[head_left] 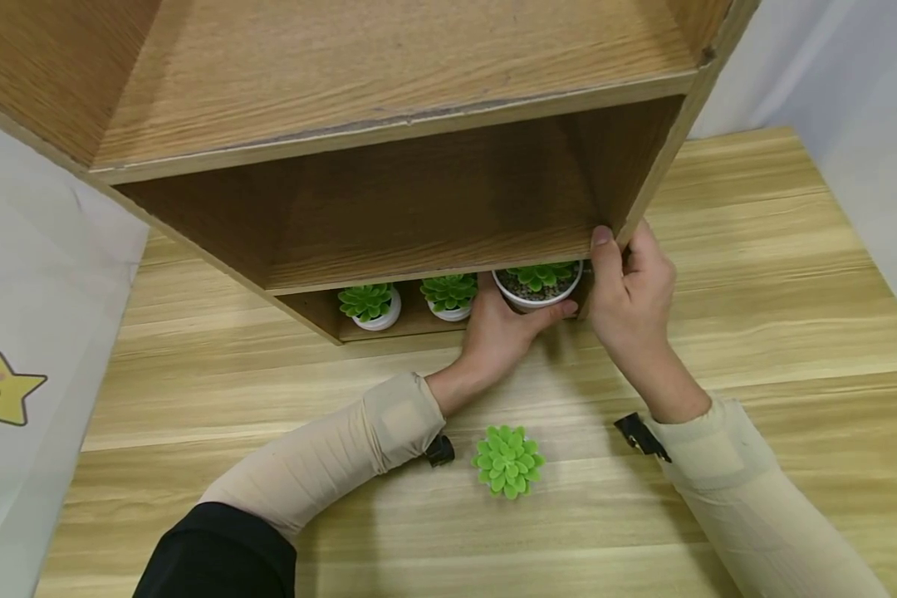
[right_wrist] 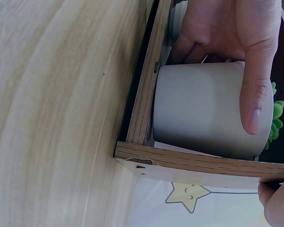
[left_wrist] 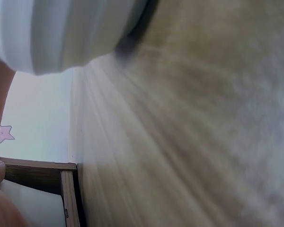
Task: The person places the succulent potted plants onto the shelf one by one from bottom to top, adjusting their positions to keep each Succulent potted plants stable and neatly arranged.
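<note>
A large white pot (right_wrist: 199, 109) with a green succulent (head_left: 541, 276) stands at the right end of the bottom compartment of a wooden shelf (head_left: 433, 274). My left hand (head_left: 497, 328) holds this pot, its thumb along the front near the rim and its other fingers round the far side. With my right hand (head_left: 635, 295) I grip the shelf's right side panel, thumb on the inner side. Two small potted succulents, one at the left (head_left: 366, 303) and one nearer the middle (head_left: 448, 295), sit in the same compartment, left of my left hand.
Another green succulent (head_left: 508, 462) stands on the wooden table (head_left: 777, 332) in front of the shelf, between my forearms. White walls with star stickers, one yellow star (head_left: 3, 389) at the left, border the table.
</note>
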A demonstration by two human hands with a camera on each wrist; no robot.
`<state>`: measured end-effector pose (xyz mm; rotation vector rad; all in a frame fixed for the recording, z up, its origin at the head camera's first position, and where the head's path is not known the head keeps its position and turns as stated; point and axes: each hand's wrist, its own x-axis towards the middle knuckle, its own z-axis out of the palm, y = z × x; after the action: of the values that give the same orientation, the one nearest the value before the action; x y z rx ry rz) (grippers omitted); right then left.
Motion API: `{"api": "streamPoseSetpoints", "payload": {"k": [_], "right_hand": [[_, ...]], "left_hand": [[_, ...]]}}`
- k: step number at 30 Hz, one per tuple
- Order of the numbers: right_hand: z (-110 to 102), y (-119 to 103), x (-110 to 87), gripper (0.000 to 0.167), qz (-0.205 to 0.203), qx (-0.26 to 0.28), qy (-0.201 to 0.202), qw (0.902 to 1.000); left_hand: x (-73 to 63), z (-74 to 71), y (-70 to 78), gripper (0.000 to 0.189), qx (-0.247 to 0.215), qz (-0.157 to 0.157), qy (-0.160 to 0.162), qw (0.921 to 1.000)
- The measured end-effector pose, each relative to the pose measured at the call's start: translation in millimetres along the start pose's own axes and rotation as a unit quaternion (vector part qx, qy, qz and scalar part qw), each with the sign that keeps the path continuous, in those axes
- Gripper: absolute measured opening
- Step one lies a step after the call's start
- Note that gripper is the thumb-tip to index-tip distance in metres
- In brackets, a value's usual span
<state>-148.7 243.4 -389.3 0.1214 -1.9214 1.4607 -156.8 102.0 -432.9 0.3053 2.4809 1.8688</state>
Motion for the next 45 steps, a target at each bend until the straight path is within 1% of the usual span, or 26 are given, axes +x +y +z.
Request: {"api": "streamPoseSetpoints", "payload": {"k": [14,22,28,41,45], "right_hand": [[0.1,1.0,-1.2,0.031,-0.001,-0.003,-0.008,1.0000],[0.6,0.6,-1.3,0.033,-0.004,-0.003,-0.006,1.0000],[0.2,0.8,-1.6,0.033,-0.004,-0.003,-0.005,1.0000],[0.0,0.9,-0.4,0.032,-0.005,-0.001,0.001,1.0000],[0.0,0.7,-0.1,0.032,-0.005,-0.003,0.000,1.0000]], "left_hand": [[-0.1,-0.8,-0.2,0.099,-0.003,-0.012,0.000,0.9999],[0.3,-0.9,-0.8,0.097,-0.001,-0.013,-0.003,0.9999],[0.9,-0.8,-0.8,0.097,-0.003,-0.007,-0.007,0.9999],[3.1,-0.2,-1.3,0.097,-0.030,0.012,-0.013,0.9994],[3.1,-0.6,-1.5,0.097,-0.031,0.011,-0.015,0.9993]]}}
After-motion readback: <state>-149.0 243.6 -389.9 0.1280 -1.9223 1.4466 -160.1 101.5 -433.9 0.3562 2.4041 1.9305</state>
